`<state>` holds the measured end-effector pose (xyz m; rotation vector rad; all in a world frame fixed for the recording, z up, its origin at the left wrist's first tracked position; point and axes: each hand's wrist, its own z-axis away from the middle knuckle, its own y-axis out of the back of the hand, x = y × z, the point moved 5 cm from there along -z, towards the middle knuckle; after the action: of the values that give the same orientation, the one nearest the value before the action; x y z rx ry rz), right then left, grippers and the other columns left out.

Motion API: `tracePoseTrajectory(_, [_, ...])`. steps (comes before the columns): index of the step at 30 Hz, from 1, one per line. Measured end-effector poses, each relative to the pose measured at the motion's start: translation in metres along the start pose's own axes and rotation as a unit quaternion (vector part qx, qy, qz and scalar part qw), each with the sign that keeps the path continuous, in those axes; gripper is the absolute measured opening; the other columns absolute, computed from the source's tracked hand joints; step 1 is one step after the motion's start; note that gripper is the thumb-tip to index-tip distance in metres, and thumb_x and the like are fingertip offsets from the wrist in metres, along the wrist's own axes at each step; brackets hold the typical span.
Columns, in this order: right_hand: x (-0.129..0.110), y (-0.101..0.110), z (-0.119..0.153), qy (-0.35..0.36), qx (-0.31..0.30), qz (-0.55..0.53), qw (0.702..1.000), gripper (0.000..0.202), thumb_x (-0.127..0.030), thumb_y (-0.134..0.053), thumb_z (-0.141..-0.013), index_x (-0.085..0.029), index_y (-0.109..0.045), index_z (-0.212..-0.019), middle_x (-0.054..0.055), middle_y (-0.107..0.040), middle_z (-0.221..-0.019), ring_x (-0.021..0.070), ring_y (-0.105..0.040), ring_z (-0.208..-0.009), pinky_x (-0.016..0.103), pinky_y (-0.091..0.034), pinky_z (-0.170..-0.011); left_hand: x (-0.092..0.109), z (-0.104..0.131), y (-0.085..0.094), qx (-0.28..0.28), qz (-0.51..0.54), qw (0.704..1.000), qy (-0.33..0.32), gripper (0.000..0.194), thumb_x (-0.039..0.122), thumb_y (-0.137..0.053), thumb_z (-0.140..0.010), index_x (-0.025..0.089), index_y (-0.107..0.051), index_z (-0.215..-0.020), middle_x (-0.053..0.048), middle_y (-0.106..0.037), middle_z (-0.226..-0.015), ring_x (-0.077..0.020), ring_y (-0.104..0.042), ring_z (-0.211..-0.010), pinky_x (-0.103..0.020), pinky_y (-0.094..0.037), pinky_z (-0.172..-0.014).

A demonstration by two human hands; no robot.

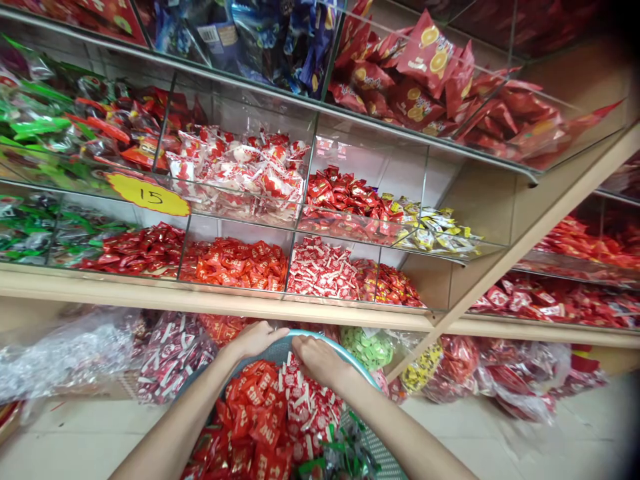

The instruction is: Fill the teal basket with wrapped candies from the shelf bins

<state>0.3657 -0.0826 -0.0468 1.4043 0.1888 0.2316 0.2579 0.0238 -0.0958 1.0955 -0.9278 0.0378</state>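
Observation:
A teal plastic basket (385, 457) full of wrapped candies is in front of me, low in the view. Inside it lie orange-red packets (257, 407), red-and-white wrapped candies (307, 407) and green-and-dark ones (347, 450). My left hand (255, 339) is closed on the far rim, its thumb pointing right along the edge. Just to its right, my right hand (317, 360) has its fingers curled over the same rim, close above the red-and-white candies. Part of the left hand's fingers is hidden by the hand itself.
A shelf with clear dividers (295, 260) holds several kinds of candy, with a yellow price tag (149, 193) marked 15. Beneath its wooden edge (215, 299), bagged candies (173, 357) stand on the tiled floor (480, 433). A slanting wooden post (500, 270) rises at right.

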Motion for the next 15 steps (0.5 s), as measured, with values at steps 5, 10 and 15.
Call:
tracePoseTrajectory(5, [0.001, 0.004, 0.005, -0.009, 0.03, -0.032, 0.999, 0.022, -0.017, -0.058, -0.078, -0.015, -0.054, -0.099, 0.013, -0.063, -0.1, 0.0245, -0.061, -0.087, 0.031, -0.041, -0.067, 0.003, 0.001, 0.0, -0.003, -0.012, 1.0, 0.002, 0.065, 0.077, -0.031, -0.07, 0.018, -0.043, -0.044, 0.004, -0.03, -0.046, -0.0107, -0.032, -0.049, -0.024, -0.021, -0.048])
tracePoseTrajectory(10, [0.018, 0.057, 0.007, -0.006, 0.172, -0.152, 0.973, 0.011, -0.031, -0.053, -0.085, -0.021, -0.051, -0.083, 0.001, -0.06, -0.076, 0.0148, -0.055, -0.066, 0.024, -0.034, -0.058, 0.005, 0.002, 0.001, 0.0, -0.012, 1.0, 0.005, 0.062, 0.076, -0.033, -0.07, 0.019, -0.037, -0.044, 0.004, -0.027, -0.046, -0.0102, -0.028, -0.047, -0.025, -0.019, -0.047])
tracePoseTrajectory(15, [0.06, 0.102, -0.013, -0.05, 0.343, -0.208, 0.915, 0.001, -0.02, -0.046, -0.083, -0.021, -0.046, -0.083, -0.001, -0.056, -0.077, 0.0124, -0.049, -0.064, 0.022, -0.032, -0.06, 0.008, 0.005, 0.002, -0.01, -0.01, 1.0, 0.01, 0.062, 0.076, -0.033, -0.07, 0.02, -0.038, -0.044, 0.004, -0.032, -0.045, -0.012, -0.036, -0.048, -0.025, -0.022, -0.049])
